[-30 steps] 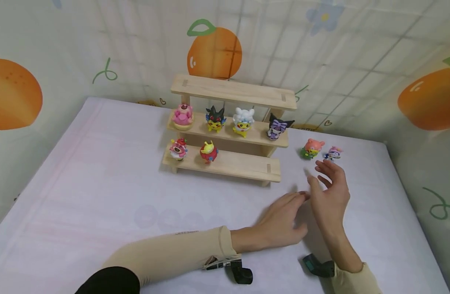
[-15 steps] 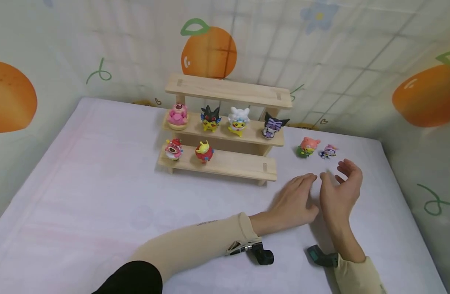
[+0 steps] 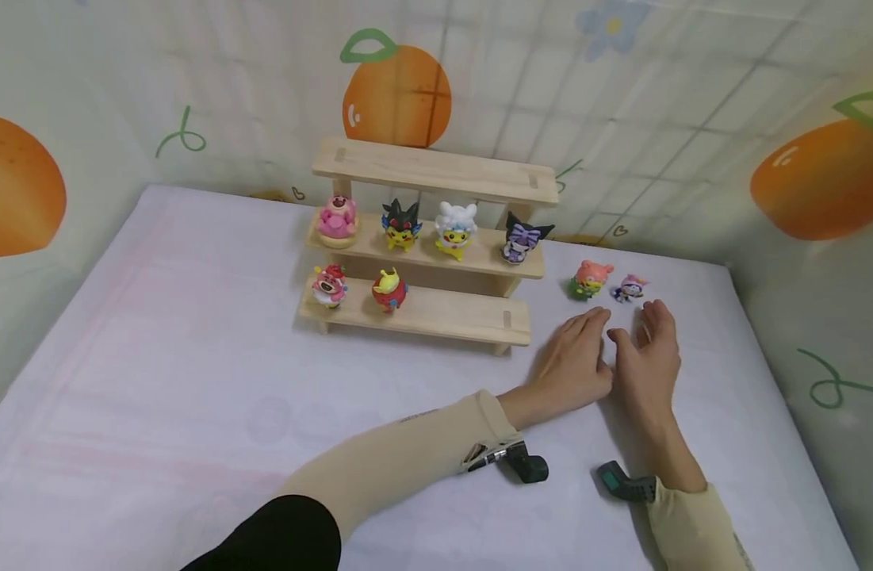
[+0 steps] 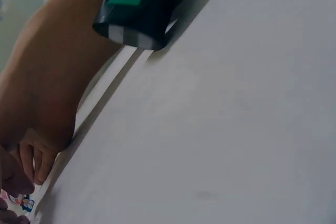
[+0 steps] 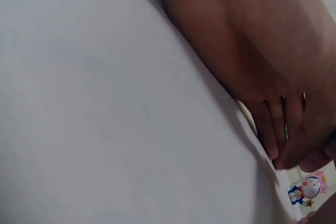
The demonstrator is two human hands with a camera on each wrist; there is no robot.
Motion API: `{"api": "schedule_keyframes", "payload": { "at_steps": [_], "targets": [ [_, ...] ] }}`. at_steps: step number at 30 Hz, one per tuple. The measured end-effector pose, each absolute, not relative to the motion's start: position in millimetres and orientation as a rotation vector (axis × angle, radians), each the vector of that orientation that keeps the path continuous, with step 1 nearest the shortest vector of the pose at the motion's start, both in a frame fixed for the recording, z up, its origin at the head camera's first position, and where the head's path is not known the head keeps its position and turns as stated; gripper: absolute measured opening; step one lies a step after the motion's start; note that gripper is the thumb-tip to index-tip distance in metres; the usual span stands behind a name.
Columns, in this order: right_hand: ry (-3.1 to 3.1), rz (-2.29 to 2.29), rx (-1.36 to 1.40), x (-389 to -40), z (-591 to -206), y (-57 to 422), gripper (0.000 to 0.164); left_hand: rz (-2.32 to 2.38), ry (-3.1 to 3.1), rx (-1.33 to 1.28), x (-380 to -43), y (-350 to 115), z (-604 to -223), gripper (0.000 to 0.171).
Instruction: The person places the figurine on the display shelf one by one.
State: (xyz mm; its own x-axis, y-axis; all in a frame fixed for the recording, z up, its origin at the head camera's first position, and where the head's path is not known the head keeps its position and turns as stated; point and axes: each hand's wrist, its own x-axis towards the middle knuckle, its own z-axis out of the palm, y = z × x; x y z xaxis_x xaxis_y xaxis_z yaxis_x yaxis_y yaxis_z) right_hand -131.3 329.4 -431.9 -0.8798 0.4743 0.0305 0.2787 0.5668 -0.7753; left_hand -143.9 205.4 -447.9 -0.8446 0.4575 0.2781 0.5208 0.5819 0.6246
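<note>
On the white tabletop, right of the wooden shelf (image 3: 407,313), my left hand (image 3: 568,361) reaches up with its fingers extended. Close beside it, my right hand (image 3: 650,357) is raised on its edge, fingers loosely bent, with nothing visible in its grasp. Just beyond the fingertips stand a pink-hatted figurine with green below (image 3: 591,279) and a small blue-and-white figurine with pink on its head (image 3: 630,288). That smaller figurine (image 5: 311,187) also peeks out past the fingers in the right wrist view. Neither hand visibly touches a figurine.
Four-figure rows aside, the middle tier carries several figurines, including a purple-and-black one (image 3: 523,238) at its right end. Two more, one a red figurine with a yellow head (image 3: 389,291), occupy the lowest tier's left half. A printed curtain (image 3: 279,87) hangs behind.
My left hand has moved forward and right toward the two loose figurines. My right hand shifted right, then came back beside the left. The head view has drifted slightly.
</note>
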Motion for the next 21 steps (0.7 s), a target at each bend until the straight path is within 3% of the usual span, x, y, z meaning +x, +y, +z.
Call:
{"api": "schedule_keyframes", "payload": {
  "at_steps": [8,21],
  "targets": [
    [-2.576,1.227,-0.652,-141.9,-426.8,336.9,0.076,-0.927,-2.735,-0.807,-159.5,228.2,-446.6,0.061],
    [-2.400,1.319,-0.635,-154.8,-434.3,345.8,0.065,-0.866,-2.764,-0.688,-172.6,245.8,-444.7,0.061]
  ]
}}
